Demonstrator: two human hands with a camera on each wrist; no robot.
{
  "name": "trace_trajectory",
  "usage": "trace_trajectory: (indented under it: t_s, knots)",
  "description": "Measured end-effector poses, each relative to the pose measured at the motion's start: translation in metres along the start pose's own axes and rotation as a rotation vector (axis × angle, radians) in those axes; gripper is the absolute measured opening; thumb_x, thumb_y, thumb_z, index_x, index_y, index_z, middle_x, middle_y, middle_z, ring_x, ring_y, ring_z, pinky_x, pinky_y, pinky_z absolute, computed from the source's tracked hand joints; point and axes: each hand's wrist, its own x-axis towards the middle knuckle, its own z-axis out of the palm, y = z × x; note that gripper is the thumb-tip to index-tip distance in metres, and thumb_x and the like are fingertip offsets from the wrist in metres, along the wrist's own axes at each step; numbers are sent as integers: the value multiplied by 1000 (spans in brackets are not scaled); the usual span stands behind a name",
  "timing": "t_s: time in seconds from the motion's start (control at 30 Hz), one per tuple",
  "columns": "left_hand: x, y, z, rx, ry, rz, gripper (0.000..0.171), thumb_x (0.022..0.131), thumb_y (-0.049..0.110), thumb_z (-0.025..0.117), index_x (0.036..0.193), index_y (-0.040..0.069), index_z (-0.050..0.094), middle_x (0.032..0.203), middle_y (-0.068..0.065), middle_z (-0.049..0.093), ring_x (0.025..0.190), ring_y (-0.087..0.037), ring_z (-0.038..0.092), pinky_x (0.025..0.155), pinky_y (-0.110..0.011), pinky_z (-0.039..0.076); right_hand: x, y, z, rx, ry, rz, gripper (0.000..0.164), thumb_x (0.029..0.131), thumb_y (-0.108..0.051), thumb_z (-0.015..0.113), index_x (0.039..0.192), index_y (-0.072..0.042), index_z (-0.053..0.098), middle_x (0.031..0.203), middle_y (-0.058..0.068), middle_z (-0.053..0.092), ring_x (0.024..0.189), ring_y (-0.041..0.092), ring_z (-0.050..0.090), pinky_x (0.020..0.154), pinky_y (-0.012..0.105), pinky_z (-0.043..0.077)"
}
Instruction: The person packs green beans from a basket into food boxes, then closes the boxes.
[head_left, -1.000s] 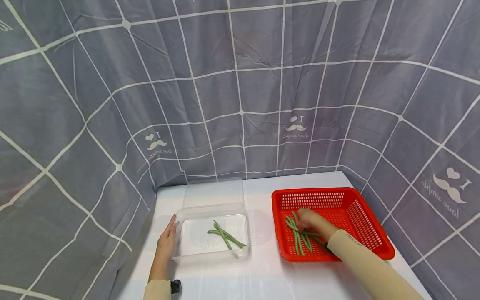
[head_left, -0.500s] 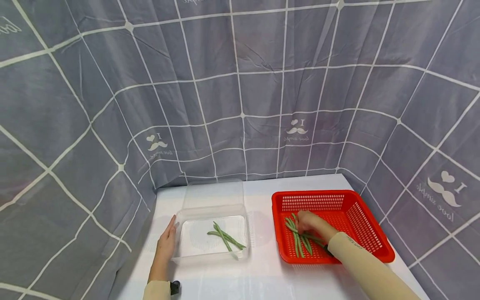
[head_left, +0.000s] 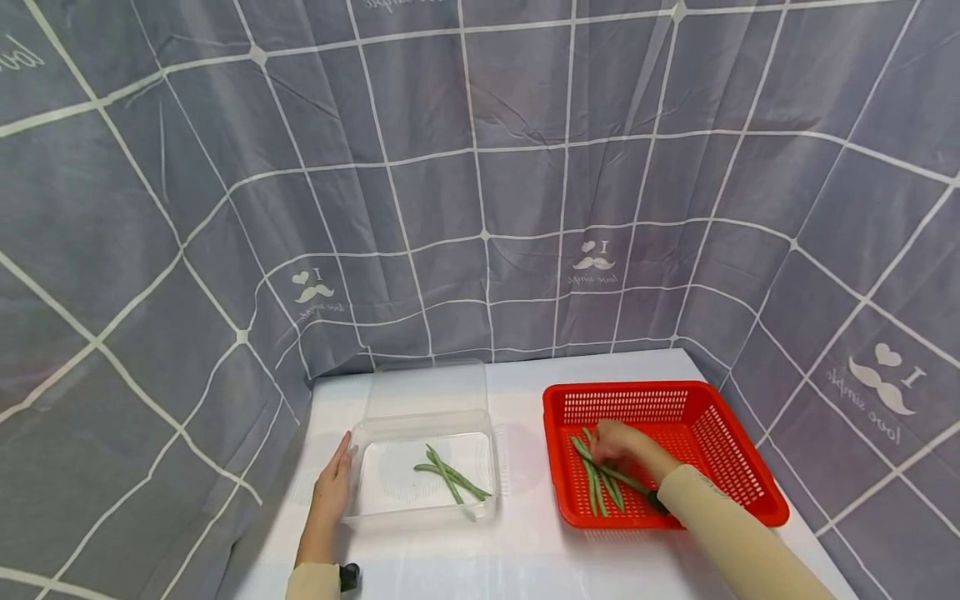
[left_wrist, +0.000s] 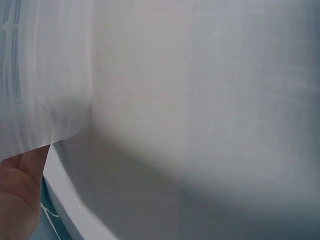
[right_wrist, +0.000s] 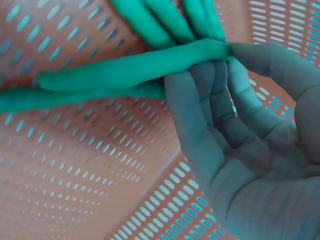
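In the head view my left hand (head_left: pixel 332 483) rests with extended fingers along the left wall of a clear plastic container (head_left: pixel 420 521). The left wrist view shows only part of that hand (left_wrist: pixel 20 195) by the container's wall. A few green beans (head_left: pixel 454 473) lie crossed inside the container. My right hand (head_left: pixel 613 442) is down in the red basket (head_left: pixel 738 417), at its left side. In the right wrist view thumb and fingers pinch a green bean (right_wrist: pixel 125 67), with a second bean (right_wrist: pixel 75 97) right behind it. Several other beans (right_wrist: pixel 155 20) lie beside them.
A clear flat lid (head_left: pixel 427 387) lies behind the container on the white table (head_left: pixel 517 550). Grey checked curtains (head_left: pixel 517 192) hang at the back and both sides. Black wrist cameras (head_left: pixel 350 575) sit on both wrists.
Within the basket my right hand has lifted a bean slightly and shifted it among the others. The left hand and container keep their places.
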Motion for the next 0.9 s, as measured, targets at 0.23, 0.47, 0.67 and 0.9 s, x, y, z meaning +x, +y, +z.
trace_trajectory:
  t_s: [0.23, 0.47, 0.67, 0.9]
  knots:
    - [0, 2, 0, -15, -2, -7, 54, 118, 37, 26, 171, 27, 20, 172, -21, 27, 160, -52, 23, 130, -69, 20, -4, -4, -5, 154, 11, 43, 40, 85, -1, 65, 56, -17, 44, 55, -6, 37, 54, 10, 36, 49, 24, 39]
    - [-1, 3, 0, -20, -1, -7, 55, 118, 38, 26, 171, 24, 21, 173, -22, 25, 160, -52, 22, 130, -69, 20, -5, -4, -10, 342, -15, 10, 6, 88, -4, 65, 85, -1, 69, 68, -2, 56, 64, 10, 55, 59, 28, 60]
    - [-2, 2, 1, -21, 3, -11, 55, 118, 39, 26, 171, 26, 21, 174, -21, 24, 160, -52, 21, 130, -70, 19, -3, -8, -14, 446, -7, -1, 16, 93, -5, 65, 104, 4, 70, 73, 1, 59, 67, 13, 56, 62, 28, 63]
    - [-1, -1, 1, -18, 3, 1, 55, 118, 40, 25, 171, 25, 21, 173, -22, 25, 160, -52, 22, 130, -70, 20, -2, -21, -20, 529, -18, -19, 25, 97, -10, 65, 116, 5, 66, 85, 3, 66, 74, 15, 63, 68, 31, 67]
